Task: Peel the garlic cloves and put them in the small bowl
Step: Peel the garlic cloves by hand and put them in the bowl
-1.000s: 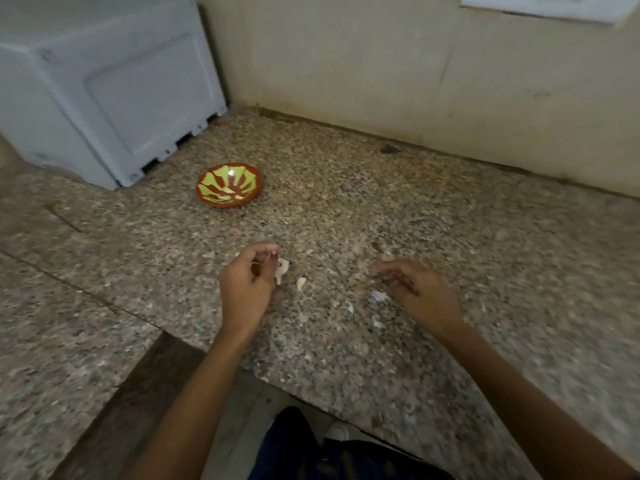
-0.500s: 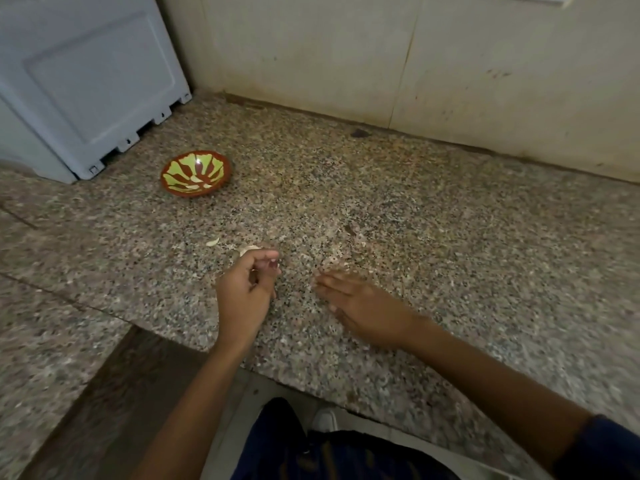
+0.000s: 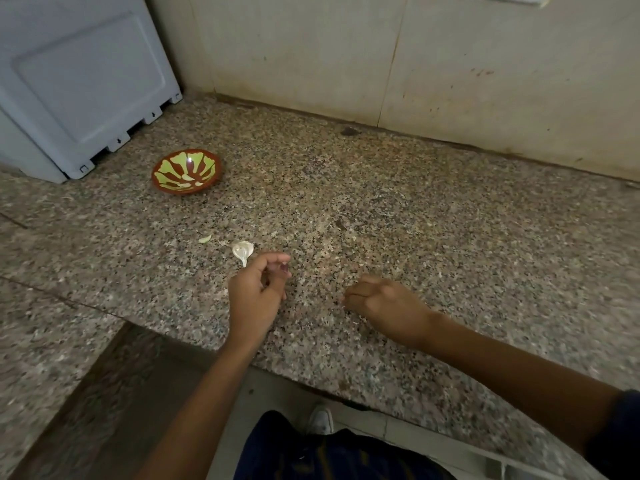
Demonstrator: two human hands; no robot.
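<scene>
At the far left a pale grey-blue appliance is seen standing on the speckled granite counter, against the beige wall; just in front of its lower corner the small bowl is set, red-brown with green patches, and pale pieces are seen lying inside it, though whether they are peeled cloves cannot be told; nearer the person, a small greenish-white scrap is found on the stone, and just right of it a papery white garlic skin with a thin tail is laid flat, its tail reaching to the knuckle of the left hand; that hand is held above the counter with the fingers curled in and the thumb tip brought against the fingertips, as in a pinch, but what is pinched there cannot be made out; well apart to the right, the right hand is lowered to the counter with its fingers bent under and drawn together, and whether anything is held beneath them cannot be told; a white shoe is seen below the counter edge.
</scene>
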